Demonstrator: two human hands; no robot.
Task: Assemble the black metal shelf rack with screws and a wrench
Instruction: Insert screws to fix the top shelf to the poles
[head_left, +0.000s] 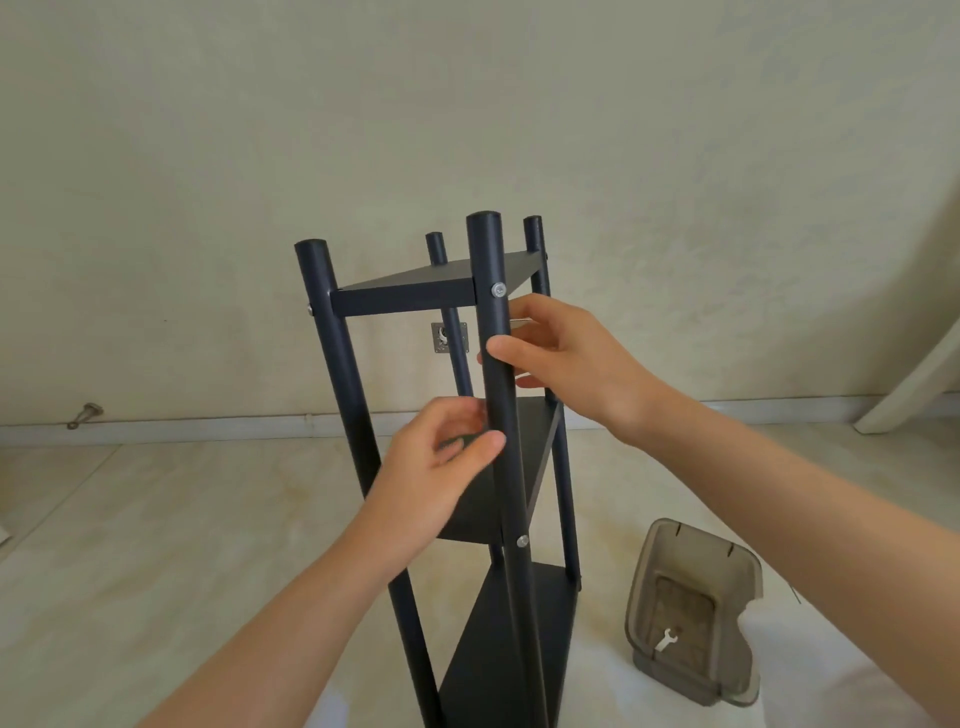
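Note:
The black metal shelf rack (405, 299) stands upright on the floor, with several round posts and three shelves one above the other. Silver screw heads show on the near post, one at the top shelf (498, 290) and one lower down (522, 541). My right hand (561, 353) grips the near post just below the top shelf, thumb in front. My left hand (441, 462) is at the same post lower down, thumb against it and fingers curled behind. A small silver wrench (666, 639) lies inside a plastic container.
The translucent grey plastic container (691, 608) sits on the floor to the right of the rack. A metal door stopper (85, 415) juts from the baseboard at the left. A wall plate (449, 338) shows behind the rack. A white leg (914, 384) leans at the far right.

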